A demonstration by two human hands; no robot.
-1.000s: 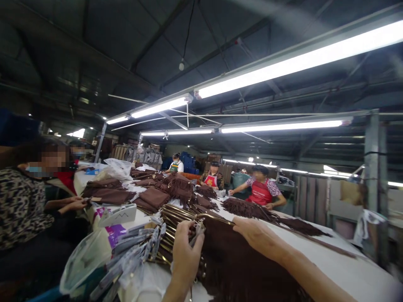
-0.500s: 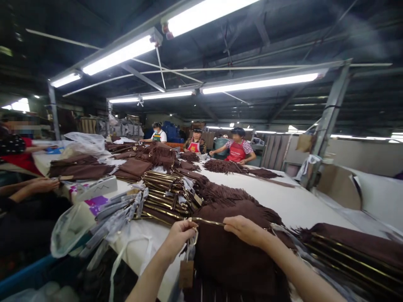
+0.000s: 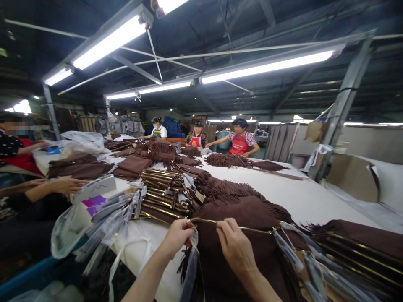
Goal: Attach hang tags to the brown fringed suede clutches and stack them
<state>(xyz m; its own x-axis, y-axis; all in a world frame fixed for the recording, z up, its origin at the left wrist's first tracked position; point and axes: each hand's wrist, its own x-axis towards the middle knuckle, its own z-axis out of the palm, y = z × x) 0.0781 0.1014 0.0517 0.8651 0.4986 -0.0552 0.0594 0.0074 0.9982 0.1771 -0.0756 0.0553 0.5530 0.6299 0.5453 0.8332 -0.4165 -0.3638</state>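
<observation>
A dark brown fringed bag (image 3: 239,260) with a gold metal edge (image 3: 256,229) lies on the pile at the near side of the white table (image 3: 252,182). At the left end of that edge, my left hand (image 3: 178,237) pinches the gold strip. My right hand (image 3: 236,247) has its bent fingers on the strip farther right, with the palm over the brown cloth. Strips in clear plastic wrap (image 3: 190,268) hang below my left hand. Left of the bag is a stack of gold-edged brown bags (image 3: 163,191).
More gold-edged bags (image 3: 362,247) lie at the right. A white box (image 3: 96,188) stands at the left, beside another person's hands (image 3: 63,185). People in aprons (image 3: 239,144) are across the table, and a metal post (image 3: 343,105) rises at the right.
My right hand has moved slightly left and turned, its forearm now lower. The bag's gold edge shows farther right. A co-worker's hand at the left has reached toward the white box. The view has shifted slightly.
</observation>
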